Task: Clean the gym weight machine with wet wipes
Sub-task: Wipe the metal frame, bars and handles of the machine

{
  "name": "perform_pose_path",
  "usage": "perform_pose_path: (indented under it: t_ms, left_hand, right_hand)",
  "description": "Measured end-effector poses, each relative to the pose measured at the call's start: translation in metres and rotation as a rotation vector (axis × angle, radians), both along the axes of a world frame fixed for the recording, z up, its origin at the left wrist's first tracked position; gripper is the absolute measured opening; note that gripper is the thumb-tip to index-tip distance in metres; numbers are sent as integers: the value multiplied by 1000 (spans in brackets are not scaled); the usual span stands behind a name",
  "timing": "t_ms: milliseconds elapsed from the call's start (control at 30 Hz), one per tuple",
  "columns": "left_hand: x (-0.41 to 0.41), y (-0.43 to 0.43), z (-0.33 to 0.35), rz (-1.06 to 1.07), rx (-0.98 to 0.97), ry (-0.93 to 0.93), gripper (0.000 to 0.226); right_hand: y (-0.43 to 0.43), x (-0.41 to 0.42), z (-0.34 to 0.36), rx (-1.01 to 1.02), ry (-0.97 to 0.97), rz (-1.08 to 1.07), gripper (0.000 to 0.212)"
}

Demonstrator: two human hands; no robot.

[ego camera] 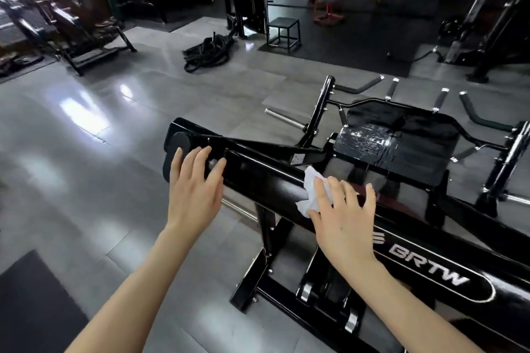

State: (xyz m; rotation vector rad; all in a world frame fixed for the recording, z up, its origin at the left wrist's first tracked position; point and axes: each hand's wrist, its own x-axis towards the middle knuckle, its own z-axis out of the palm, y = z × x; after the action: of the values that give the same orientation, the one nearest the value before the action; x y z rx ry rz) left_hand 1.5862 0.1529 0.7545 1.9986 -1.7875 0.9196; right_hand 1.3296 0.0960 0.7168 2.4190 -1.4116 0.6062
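Note:
A black weight machine point(263, 178) with a thick slanted beam marked BRTW runs from centre left to lower right. My right hand point(344, 212) lies flat on the beam with straight fingers, pressing a crumpled white wet wipe point(311, 192) against it. The wipe sticks out past my fingertips to the upper left. My left hand point(195, 183) is open with fingers spread, at the beam's rounded left end; whether it touches is unclear. Behind the beam a glossy black pad point(401, 140) carries wet streaks.
Several black grip handles point(441, 100) stick up behind the pad. A coiled battle rope point(208, 50) lies on the shiny grey floor beyond. A black step box point(284, 33), benches and racks stand farther back. A dark mat point(31, 304) covers the floor at lower left.

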Motion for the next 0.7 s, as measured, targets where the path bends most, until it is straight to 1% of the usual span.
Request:
perform_pose_path:
  t_ms: [100,200,300,367,467,567,633,700]
  left_hand:
    - [34,-2,8,27,-68,10,32]
    - [51,-10,9,-47,-111,48,35]
    - [56,-22,13,-131,-125,65,31]
    - [55,-32,17,-167,-98,57,25]
    - [44,-44,21,-202,-44,18,21]
    - [38,-51,18,-212,-24,15,21]
    - [40,-53,16,-197,-28,45,22]
    - [43,-53,15,-206,-35,64,23]
  right_hand:
    - [-13,54,2,15,-3,17,60]
    - [-25,113,6,43,4,14,60]
    - [-38,163,12,96,8,-23,62]
    - [-42,181,13,112,53,-42,65]
    - [-33,172,6,47,65,-5,72]
    - [-5,129,-8,-17,119,-5,80]
    - [14,89,-25,-42,173,-32,87]
    - [30,54,-41,-34,204,-117,95]
